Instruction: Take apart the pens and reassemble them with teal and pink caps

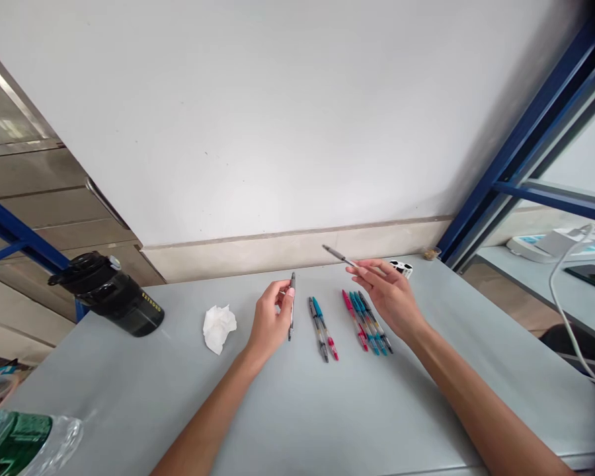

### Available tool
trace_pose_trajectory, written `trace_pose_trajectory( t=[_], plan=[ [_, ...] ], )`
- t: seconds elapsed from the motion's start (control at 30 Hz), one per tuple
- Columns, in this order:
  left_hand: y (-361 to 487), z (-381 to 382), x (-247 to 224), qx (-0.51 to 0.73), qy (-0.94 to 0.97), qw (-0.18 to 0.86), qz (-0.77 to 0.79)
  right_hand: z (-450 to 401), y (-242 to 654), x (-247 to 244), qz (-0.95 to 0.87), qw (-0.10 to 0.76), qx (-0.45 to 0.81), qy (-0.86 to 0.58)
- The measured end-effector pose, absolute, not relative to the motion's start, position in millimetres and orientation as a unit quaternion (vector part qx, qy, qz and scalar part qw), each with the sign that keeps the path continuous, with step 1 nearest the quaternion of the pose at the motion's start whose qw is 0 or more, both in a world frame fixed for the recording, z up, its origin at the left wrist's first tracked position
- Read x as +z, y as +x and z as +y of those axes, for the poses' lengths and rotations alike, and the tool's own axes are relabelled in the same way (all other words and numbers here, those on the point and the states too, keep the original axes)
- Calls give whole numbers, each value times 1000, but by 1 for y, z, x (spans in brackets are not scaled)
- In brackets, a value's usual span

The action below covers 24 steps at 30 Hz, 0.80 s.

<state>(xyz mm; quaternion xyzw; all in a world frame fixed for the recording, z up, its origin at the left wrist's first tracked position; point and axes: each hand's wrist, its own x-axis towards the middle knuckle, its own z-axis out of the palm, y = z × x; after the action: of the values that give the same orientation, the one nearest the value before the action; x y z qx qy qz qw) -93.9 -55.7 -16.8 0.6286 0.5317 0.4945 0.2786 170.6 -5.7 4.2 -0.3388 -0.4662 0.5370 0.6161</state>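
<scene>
Grey slender pens [292,307], pinching hands [269,317], crumpled tissue [219,328]

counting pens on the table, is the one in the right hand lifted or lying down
Lifted: the pen is held in the right hand, its far end showing against the baseboard, above the table's back edge.

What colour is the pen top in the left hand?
The pen top is dark grey; see the head view.
</scene>
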Motion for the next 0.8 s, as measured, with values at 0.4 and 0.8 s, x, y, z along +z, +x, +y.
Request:
trace_pose_trajectory(
  t=[0.4, 0.8],
  plan=[
    [-93, -52, -15, 568, 541, 400, 474, -55, 232, -40, -727, 404, 197, -519],
    [-96, -44, -19, 596, 495, 423, 470, -93, 237, -56, -782, 318, 157, -512]
  ],
)
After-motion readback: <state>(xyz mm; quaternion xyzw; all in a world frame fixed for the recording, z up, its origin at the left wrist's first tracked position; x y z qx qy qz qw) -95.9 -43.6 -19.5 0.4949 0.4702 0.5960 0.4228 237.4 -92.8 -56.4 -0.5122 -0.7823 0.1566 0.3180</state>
